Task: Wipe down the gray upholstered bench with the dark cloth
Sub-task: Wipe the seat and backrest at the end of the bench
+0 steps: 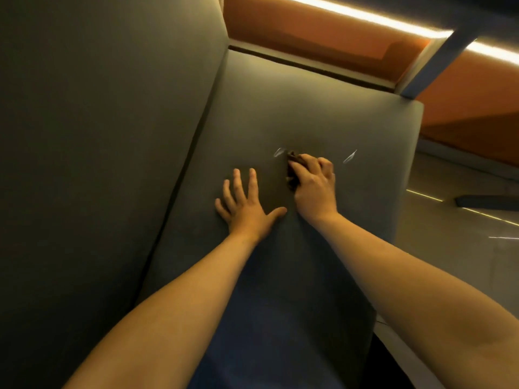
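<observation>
The gray upholstered bench [309, 113] fills the view, and on the middle of its seat cushion the right hand [314, 186] bunches the dark cloth [292, 160] under curled fingers, pressing down to scrub. The left hand [244, 203] lies flat beside it, fingers spread (probably bracing the person's lean). Two pale smears flank the cloth.

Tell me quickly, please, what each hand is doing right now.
Left hand: open, fingers spread flat on the bench seat.
Right hand: closed, holding the dark cloth.
</observation>
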Tool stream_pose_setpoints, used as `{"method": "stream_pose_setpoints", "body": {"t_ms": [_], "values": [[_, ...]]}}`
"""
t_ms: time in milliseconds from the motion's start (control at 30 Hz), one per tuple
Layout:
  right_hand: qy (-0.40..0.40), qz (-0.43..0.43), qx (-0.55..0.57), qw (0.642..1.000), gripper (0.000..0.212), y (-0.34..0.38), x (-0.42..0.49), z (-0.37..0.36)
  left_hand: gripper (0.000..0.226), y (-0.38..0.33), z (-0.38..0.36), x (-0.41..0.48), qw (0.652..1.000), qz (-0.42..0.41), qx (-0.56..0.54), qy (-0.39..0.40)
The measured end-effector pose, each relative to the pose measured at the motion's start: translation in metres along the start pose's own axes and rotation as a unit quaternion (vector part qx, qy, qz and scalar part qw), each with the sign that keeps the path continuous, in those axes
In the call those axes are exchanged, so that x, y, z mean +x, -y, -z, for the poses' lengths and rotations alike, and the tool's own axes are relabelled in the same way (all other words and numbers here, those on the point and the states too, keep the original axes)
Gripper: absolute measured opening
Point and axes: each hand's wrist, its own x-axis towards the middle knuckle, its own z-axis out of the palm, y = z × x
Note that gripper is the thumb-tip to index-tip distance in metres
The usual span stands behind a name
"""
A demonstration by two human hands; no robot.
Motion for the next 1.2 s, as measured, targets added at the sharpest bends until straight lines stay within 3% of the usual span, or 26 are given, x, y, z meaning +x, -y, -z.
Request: {"method": "stream_pose_setpoints", "body": {"t_ms": [133,267,367,500,600,700,867,1000,1067,1200], "values": [[-0.05,-0.139,-0.036,0.988,0.049,-0.08,-0.008,0.04,0.116,0.002,-0.008,0.003,1.0,0.01,-0.006,0.005],[-0.077,-0.205,-0.006,0.976,0.051,-0.081,-0.008,0.042,0.117,-0.002,-0.005,0.004,1.0,0.025,-0.004,0.018],[-0.098,-0.134,0.052,0.985,0.052,-0.034,0.001,0.019,0.118,-0.004,-0.003,0.006,0.999,0.037,0.002,0.028],[0.019,0.059,0.112,0.992,0.043,0.054,0.016,-0.015,0.102,-0.013,0.001,0.011,0.997,0.075,0.008,0.027],[0.108,0.126,0.056,0.985,0.041,0.066,0.031,-0.022,0.1,-0.017,0.002,0.011,0.995,0.094,0.01,0.014],[0.055,0.107,0.023,0.992,0.04,0.032,0.039,-0.013,0.118,-0.016,0.002,0.009,0.997,0.078,0.001,0.001],[-0.037,-0.078,-0.018,0.996,0.045,-0.037,0.051,0.019,0.12,-0.02,0.008,0.01,0.995,0.086,0.012,0.042],[-0.051,-0.18,-0.007,0.982,0.045,-0.04,0.055,0.022,0.122,-0.019,0.006,0.01,0.995,0.089,0.011,0.045],[-0.03,-0.159,0.011,0.987,0.047,-0.017,0.055,0.012,0.122,-0.018,0.003,0.01,0.995,0.086,0.012,0.048],[0.045,0.031,0.064,0.996,0.046,0.043,0.039,-0.014,0.121,-0.019,0.001,0.011,0.995,0.087,0.014,0.037]]}}
